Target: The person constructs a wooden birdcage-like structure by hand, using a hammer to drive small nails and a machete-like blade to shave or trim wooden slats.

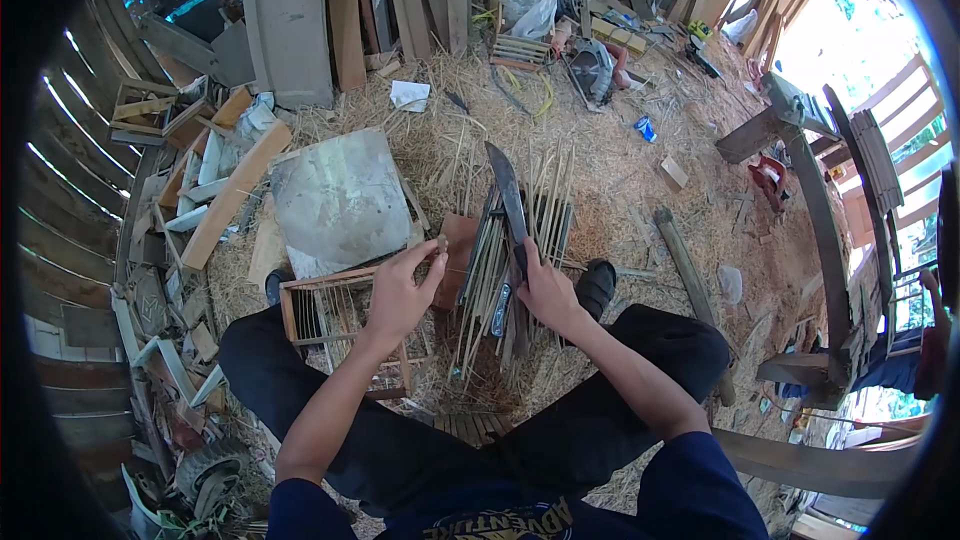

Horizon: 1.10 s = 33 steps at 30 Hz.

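Note:
My right hand is closed around the handle of a machete, its dark blade pointing away from me and slightly left. My left hand is closed in a pinch, thumb and forefinger together on a small bit too tiny to name. Beneath both hands, between my legs, lies a pile of thin bamboo sticks. On the pile rests a small tool with a blue-grey handle. A wooden frame with thin bars, like a small cage, sits under my left forearm and partly hides behind it.
A worn square board lies ahead on the left, beside a long plank. Wood shavings cover the ground. To the right are a wooden pole and a heavy bench. Boards lean at the back.

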Motion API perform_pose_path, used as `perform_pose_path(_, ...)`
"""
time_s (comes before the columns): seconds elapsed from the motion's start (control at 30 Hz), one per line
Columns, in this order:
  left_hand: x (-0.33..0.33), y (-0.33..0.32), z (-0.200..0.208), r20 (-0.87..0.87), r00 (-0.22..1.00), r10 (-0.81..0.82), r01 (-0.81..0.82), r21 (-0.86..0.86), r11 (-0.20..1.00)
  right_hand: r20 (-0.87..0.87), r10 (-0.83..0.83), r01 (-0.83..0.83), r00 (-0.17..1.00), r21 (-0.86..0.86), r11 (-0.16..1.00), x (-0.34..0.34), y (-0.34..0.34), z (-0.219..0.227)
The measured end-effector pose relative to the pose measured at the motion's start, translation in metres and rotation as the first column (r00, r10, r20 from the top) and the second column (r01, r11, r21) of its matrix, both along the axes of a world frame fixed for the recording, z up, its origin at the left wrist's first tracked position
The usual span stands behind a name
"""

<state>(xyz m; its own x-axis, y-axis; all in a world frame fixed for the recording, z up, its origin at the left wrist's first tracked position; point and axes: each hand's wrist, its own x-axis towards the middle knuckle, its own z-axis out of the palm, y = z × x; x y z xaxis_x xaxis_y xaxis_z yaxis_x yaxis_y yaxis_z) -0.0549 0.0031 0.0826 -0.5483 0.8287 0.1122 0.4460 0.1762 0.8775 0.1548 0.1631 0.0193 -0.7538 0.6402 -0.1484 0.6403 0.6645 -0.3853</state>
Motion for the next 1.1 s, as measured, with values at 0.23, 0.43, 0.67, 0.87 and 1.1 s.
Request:
perform_pose_path(0.23,-0.006,-0.003,-0.007,-0.027,0.999,-0.018,0.019,0.031,0.999,-0.092,-0.275,0.254,0.957,-0.194,0.948,-0.020,0.008,0.053)
perform_pose_path(0.43,-0.007,-0.001,-0.012,-0.118,0.993,-0.006,0.008,0.017,1.000,-0.322,-0.359,0.259,0.876,-0.316,0.913,-0.029,-0.018,0.071)
perform_pose_path(0.67,-0.011,0.002,-0.033,-0.107,0.994,-0.007,-0.005,-0.109,0.994,-0.317,-0.386,-0.028,0.866,-0.801,0.598,-0.036,-0.047,0.095)
perform_pose_path(0.87,-0.010,0.009,-0.051,-0.076,0.997,0.028,-0.022,0.079,0.997,-0.323,-0.410,-0.097,0.853,-0.870,0.484,-0.035,-0.069,0.087)
perform_pose_path(1.1,-0.008,0.007,-0.048,-0.072,0.997,0.018,-0.020,-0.022,1.000,-0.336,-0.393,-0.121,0.856,-0.869,0.479,-0.033,-0.076,0.084)
